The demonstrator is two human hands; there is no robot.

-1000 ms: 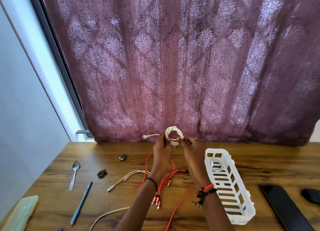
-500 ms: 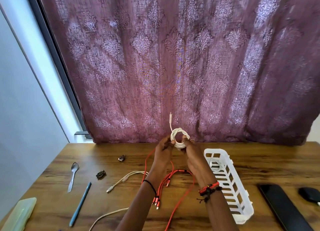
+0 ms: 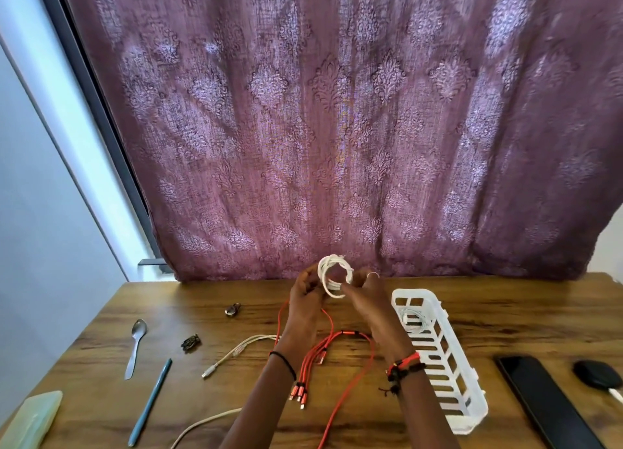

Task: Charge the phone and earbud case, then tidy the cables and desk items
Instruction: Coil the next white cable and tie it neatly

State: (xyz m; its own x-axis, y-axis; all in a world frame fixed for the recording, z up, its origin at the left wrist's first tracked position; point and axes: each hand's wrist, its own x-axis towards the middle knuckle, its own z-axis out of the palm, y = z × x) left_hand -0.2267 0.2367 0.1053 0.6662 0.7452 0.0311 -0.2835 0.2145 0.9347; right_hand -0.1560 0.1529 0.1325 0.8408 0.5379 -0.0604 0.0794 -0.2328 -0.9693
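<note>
Pinching the rolled white cable (image 3: 334, 276) with left hand (image 3: 305, 295) and right hand (image 3: 366, 298).
One roll (image 3: 413, 318) is in the basket (image 3: 416, 293); red cable (image 3: 337, 352), lower middle, lies loose.

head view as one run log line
left hand: grips coiled white cable | right hand: grips it too | white slotted plastic basket: one coil inside | red multi-plug cable: uncoiled
</note>
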